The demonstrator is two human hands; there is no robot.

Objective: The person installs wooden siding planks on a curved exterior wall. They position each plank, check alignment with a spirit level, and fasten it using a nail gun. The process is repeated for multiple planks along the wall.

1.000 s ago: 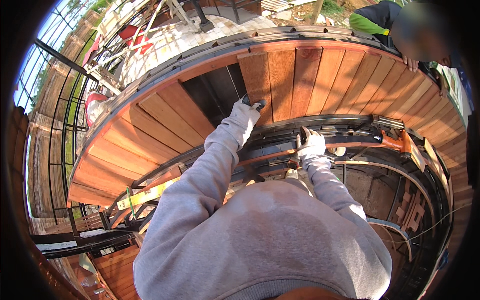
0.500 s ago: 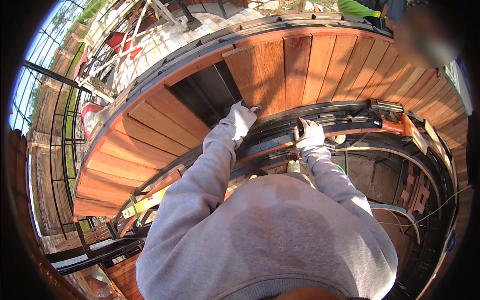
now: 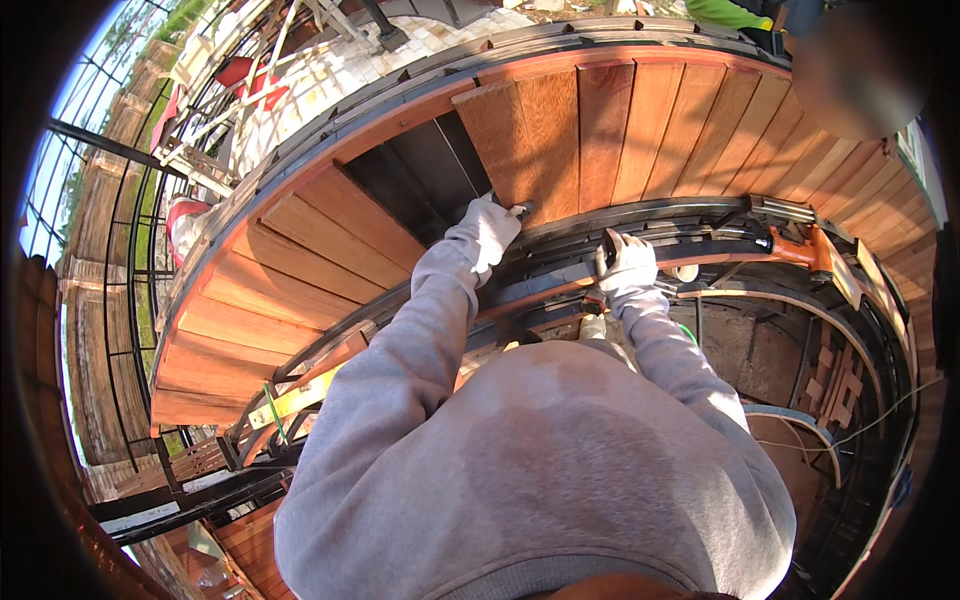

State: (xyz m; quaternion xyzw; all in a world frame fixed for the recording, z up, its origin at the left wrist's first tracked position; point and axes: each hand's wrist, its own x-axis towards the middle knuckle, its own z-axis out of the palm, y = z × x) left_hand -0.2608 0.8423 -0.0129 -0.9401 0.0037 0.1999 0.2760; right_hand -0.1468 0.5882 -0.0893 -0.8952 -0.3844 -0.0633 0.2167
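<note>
My left hand [image 3: 488,230], in a pale glove, is closed at the lower end of a reddish wooden plank [image 3: 500,130], beside a dark gap [image 3: 410,180] in the row. A small dark piece shows at its fingertips; what it grips is mostly hidden. My right hand [image 3: 630,265], gloved too, has its fingers bent around a short dark object [image 3: 606,250] whose kind I cannot make out. It rests over the curved inner rail [image 3: 555,287]. More planks [image 3: 650,120] fan out to the right, and others [image 3: 310,245] lie left of the gap.
An orange power tool [image 3: 800,252] lies on the rail to the right. Wood offcuts [image 3: 832,385] are stacked below at right. A thin cable [image 3: 870,428] crosses the lower right. Another person's green sleeve [image 3: 722,12] shows at the top right. Sawhorse-like timber [image 3: 265,70] stands beyond the curved edge.
The whole view has shifted slightly. Both hands keep nearly the same places on the plank's end and the rail, with no clear change in grip.
</note>
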